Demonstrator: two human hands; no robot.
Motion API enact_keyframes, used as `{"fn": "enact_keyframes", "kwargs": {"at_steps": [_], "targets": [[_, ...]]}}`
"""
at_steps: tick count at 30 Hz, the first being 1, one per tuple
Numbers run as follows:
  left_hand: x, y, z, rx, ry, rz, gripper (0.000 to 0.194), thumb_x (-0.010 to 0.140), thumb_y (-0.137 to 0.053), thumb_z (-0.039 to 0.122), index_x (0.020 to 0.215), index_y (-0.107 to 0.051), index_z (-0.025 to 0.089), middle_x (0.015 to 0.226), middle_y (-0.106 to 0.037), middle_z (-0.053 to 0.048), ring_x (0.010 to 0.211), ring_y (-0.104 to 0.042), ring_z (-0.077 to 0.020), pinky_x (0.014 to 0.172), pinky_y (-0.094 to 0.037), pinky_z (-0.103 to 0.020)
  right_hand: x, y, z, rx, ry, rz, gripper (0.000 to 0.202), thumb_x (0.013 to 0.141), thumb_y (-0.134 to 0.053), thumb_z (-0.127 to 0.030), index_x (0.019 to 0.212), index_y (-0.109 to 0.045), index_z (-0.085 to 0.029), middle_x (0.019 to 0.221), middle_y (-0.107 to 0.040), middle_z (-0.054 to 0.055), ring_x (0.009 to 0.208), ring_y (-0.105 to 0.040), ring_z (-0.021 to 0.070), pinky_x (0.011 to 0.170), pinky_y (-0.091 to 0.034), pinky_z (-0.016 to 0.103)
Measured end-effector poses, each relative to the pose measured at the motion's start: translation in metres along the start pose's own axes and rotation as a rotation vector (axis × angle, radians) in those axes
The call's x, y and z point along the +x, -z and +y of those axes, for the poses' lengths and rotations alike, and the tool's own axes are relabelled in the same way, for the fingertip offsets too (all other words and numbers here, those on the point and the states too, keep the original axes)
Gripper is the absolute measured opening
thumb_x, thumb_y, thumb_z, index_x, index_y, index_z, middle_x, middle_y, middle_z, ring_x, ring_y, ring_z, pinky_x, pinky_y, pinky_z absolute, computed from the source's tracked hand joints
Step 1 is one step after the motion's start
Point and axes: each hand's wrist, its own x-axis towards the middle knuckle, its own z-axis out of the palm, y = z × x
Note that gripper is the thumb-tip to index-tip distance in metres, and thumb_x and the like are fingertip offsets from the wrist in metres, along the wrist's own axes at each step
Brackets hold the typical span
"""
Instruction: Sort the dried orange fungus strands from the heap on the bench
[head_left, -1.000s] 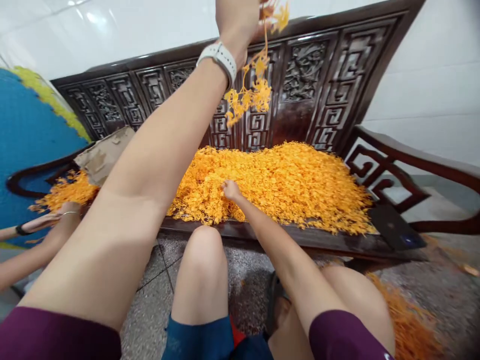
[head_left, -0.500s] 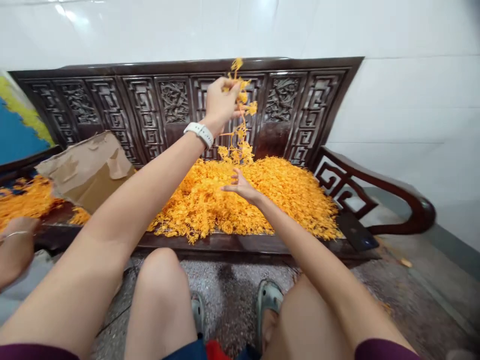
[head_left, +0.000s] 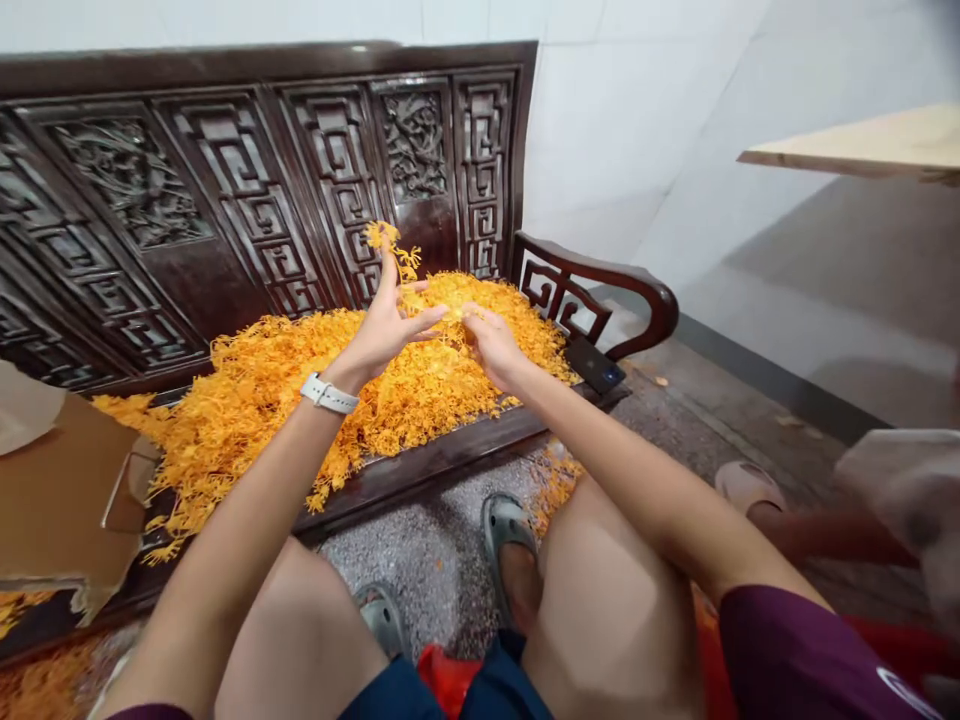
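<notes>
My left hand (head_left: 390, 322), with a white watch (head_left: 328, 393) on its wrist, is raised over a pile of orange plastic flower-like pieces (head_left: 259, 400). Its fingers and thumb are stretched apart. A branching orange strand (head_left: 407, 262) shows behind and above its fingers; whether it rests on them I cannot tell. To the right, my right hand (head_left: 491, 345) is closed, thumb and fingers together on orange pieces at the strand's lower end. The two hands face each other, a short gap apart.
The pile lies on a dark carved wooden bench (head_left: 465, 450) with a curved armrest (head_left: 660, 305). A black phone (head_left: 594, 365) sits by the armrest. Torn cardboard (head_left: 67, 500) stands at left. A pale board (head_left: 862, 140) juts out at right, above another person's foot (head_left: 750, 487).
The view has turned right. My left hand has come down from high up and its fingers have spread. My right hand, open before, has closed on orange pieces.
</notes>
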Motion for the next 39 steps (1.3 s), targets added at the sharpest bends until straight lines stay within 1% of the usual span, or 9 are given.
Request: {"fn": "enact_keyframes", "kwargs": {"at_steps": [3,7,9,13,18,23,29,34,39], "targets": [[-0.025,-0.012,-0.02,-0.12,0.03,0.082,0.136,0.075,-0.093,0.041,0.168,0.006,0.043,0.118,-0.07,-0.008,0.084,-0.067,-0.0169,0.072,-0.059,-0.03,-0.004,0.016,0.005,-0.077,-0.039,-0.067,0.026,0.081,-0.075,-0.046,0.083,-0.065,-0.021,0.086,-0.063,0.003,0.08,-0.054,0.0165,0.064,-0.041,0.027],[-0.054,-0.015,-0.043,-0.113,0.11,0.215,0.119,0.081,-0.087,0.05,0.169,-0.007,0.039,0.103,-0.071,-0.007,0.061,-0.056,-0.0103,0.053,-0.049,-0.023,-0.011,0.029,0.022,-0.166,-0.089,-0.26,0.018,0.08,-0.072,-0.037,0.077,-0.069,-0.019,0.087,-0.064,0.005,0.082,-0.054,0.0174,0.074,-0.043,0.033],[-0.066,-0.013,-0.056,-0.046,0.145,0.251,0.11,0.082,-0.084,0.055,0.168,-0.017,0.039,0.096,-0.07,-0.005,0.056,-0.053,-0.0097,0.048,-0.045,-0.022,-0.018,0.028,0.03,-0.193,-0.124,-0.33,0.014,0.081,-0.067,-0.031,0.087,-0.072,-0.02,0.09,-0.066,0.005,0.084,-0.056,0.0191,0.076,-0.044,0.035],[-0.087,-0.008,-0.09,0.049,0.245,0.345,0.091,0.083,-0.079,0.063,0.159,-0.038,0.033,0.074,-0.059,0.003,0.047,-0.049,-0.0091,0.042,-0.04,-0.022,-0.034,0.018,0.036,-0.254,-0.146,-0.461,0.035,0.085,-0.066,-0.031,0.119,-0.067,-0.025,0.102,-0.066,0.005,0.097,-0.06,0.025,0.081,-0.048,0.039],[-0.109,-0.008,-0.113,0.001,0.339,0.265,0.09,0.085,-0.076,0.065,0.156,-0.034,0.029,0.068,-0.057,0.004,0.042,-0.046,-0.009,0.04,-0.037,-0.023,-0.037,0.008,0.045,-0.471,0.035,-0.625,0.021,0.089,-0.073,-0.035,0.105,-0.07,-0.021,0.097,-0.066,0.003,0.086,-0.056,0.0191,0.082,-0.044,0.036],[-0.111,0.003,-0.103,0.018,0.316,0.214,0.071,0.088,-0.075,0.061,0.144,-0.044,0.03,0.06,-0.047,0.008,0.04,-0.038,-0.0079,0.039,-0.027,-0.024,-0.02,0.01,0.05,-0.39,0.002,-0.49,0.022,0.092,-0.074,-0.039,0.081,-0.066,-0.02,0.075,-0.054,-0.001,0.071,-0.045,0.0137,0.068,-0.034,0.031],[-0.11,0.007,-0.097,0.076,0.245,0.216,0.066,0.091,-0.077,0.046,0.142,-0.038,0.029,0.07,-0.062,0.001,0.058,-0.06,-0.0173,0.051,-0.042,-0.029,-0.001,0.011,0.042,-0.476,0.088,-0.283,0.051,0.089,-0.077,-0.039,0.058,-0.041,-0.02,0.064,-0.033,-0.003,0.064,-0.032,0.0117,0.063,-0.026,0.031],[-0.109,0.004,-0.093,0.143,0.235,0.21,0.036,0.099,-0.066,0.042,0.124,-0.044,0.029,0.057,-0.044,0.007,0.047,-0.041,-0.0146,0.048,-0.027,-0.03,0.018,0.013,0.051,-0.441,0.061,-0.151,0.041,0.086,-0.077,-0.038,0.06,-0.05,-0.021,0.063,-0.04,-0.001,0.062,-0.035,0.0124,0.059,-0.027,0.031],[-0.099,0.009,-0.092,0.309,0.2,0.227,0.027,0.1,-0.061,0.042,0.121,-0.052,0.028,0.053,-0.035,0.009,0.046,-0.032,-0.0137,0.049,-0.018,-0.03,0.032,-0.004,0.069,-0.295,0.027,-0.034,0.042,0.08,-0.08,-0.039,0.058,-0.048,-0.021,0.064,-0.037,-0.001,0.06,-0.033,0.0121,0.056,-0.026,0.031]]}}
